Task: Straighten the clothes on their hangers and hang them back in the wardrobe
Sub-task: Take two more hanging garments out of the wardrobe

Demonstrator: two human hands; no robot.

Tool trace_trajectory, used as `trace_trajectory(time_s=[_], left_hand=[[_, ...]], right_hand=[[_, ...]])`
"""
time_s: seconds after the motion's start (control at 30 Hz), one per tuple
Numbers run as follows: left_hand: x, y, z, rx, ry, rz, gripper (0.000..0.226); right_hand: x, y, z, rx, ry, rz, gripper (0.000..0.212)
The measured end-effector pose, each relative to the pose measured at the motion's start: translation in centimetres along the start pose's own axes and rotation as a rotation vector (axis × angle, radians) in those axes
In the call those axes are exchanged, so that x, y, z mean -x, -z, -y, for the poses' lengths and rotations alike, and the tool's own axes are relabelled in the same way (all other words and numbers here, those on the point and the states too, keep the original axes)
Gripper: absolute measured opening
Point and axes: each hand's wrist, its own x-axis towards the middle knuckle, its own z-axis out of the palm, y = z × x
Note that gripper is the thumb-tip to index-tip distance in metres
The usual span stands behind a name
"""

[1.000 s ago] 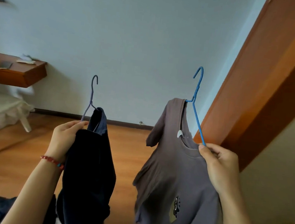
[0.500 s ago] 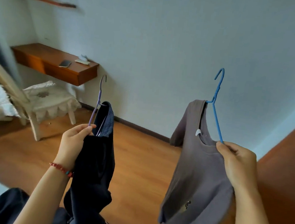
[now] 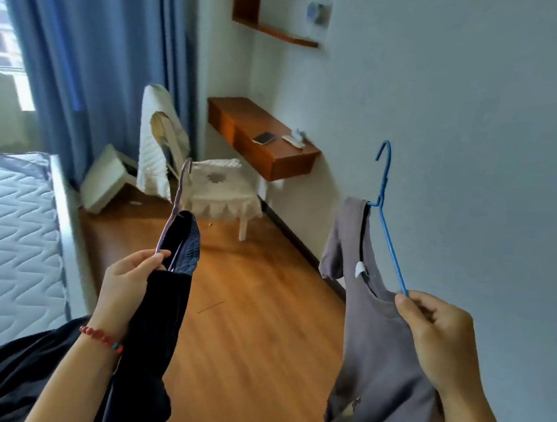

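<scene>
— Left hand?
— Gripping a thin lilac hanger at its shoulder, thumb pinching wire against a dark garment. Ribbed knit at the top, soft and heavy below, bunched in a long fold down to lap level. Red bead bracelet on the wrist.

— Right hand?
— Curled round the lower end of a blue hanger. Slim coated wire, hook up, tilted away to the left. Grey T-shirt on it: matte cotton, neck caught on one arm only, one sleeve drooping left, white tag inside the collar, body slack and skewed.

— Apart or touching?
— Well apart, both held up in mid-air, a broad strip of glossy wood floor between them.

— Edges around?
— Plain pale wall close on the right, just past the blue hook. Quilted mattress on the left, its rail edge running beside the left forearm. Ahead, a white chair with lace seat cover and a quilted throw over its back, tucked near a wall-mounted wooden table with sharp square corners; phone lying flat on it. Blue curtains behind, a wooden shelf high on the wall.

— Wardrobe?
— Out of view.
</scene>
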Motion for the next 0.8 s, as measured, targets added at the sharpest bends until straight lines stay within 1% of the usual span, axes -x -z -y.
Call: trace_trajectory(time_s=[0.13, 0.23, 0.33, 0.5, 0.63, 0.8], left_hand=[[-0.6, -0.1, -1.2, 0.048, -0.027, -0.212, 0.015], [-1.1, 0.5, -2.1, 0.096, -0.063, -0.308, 0.015], [-2.2, 1.7, -2.3, 0.122, -0.081, -0.408, 0.016], [-5.7, 3.6, -2.0, 0.095, -0.111, -0.547, 0.021], [-8.7, 4.2, -2.4, 0.095, -0.106, -0.632, 0.015], [-10.6, 4.8, -3.5, 0.158, -0.117, -0.777, 0.015]], right_hand=[[-5.3, -2.8, 0.4, -0.088, 0.089, 0.157, 0.019], [-8.8, -6.0, 1.6, -0.181, 0.145, 0.264, 0.018], [-12.0, -10.1, 2.6, -0.269, 0.202, 0.362, 0.024], [-17.0, -17.6, 3.7, -0.372, 0.273, 0.52, 0.028], [-20.1, -22.9, 5.5, -0.437, 0.31, 0.622, 0.038], [-23.6, -28.7, 8.7, -0.488, 0.395, 0.774, 0.033]])
